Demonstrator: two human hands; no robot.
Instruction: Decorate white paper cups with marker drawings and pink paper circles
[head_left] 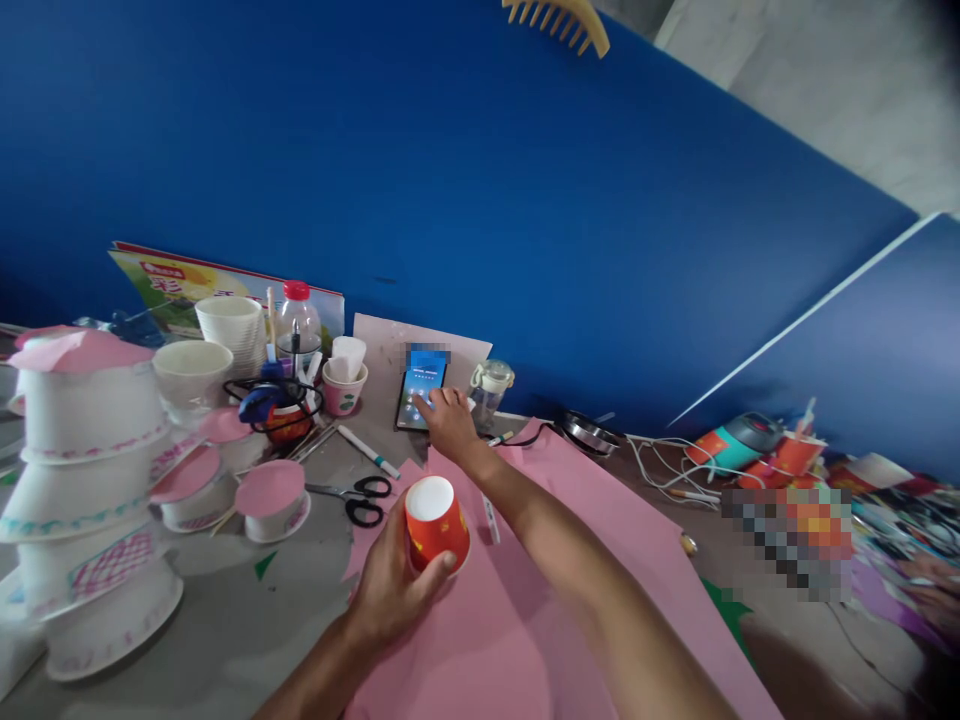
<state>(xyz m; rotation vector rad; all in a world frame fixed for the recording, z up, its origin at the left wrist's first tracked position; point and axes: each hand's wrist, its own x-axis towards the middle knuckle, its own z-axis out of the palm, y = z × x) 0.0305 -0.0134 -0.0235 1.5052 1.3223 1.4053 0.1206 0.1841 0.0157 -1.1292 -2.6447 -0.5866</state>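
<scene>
Left hand (388,580): my fingers wrap the upturned red cup (436,535), lower centre of frame | Right hand (451,420): fingers loosely parted at the phone (424,386), frame centre; contact unclear | Technique: light single-fingertip taps, cup unsqueezed, seem best.

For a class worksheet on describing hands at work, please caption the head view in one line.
Left hand holding an upside-down red cup over pink paper, right hand at a lit phone.
</scene>
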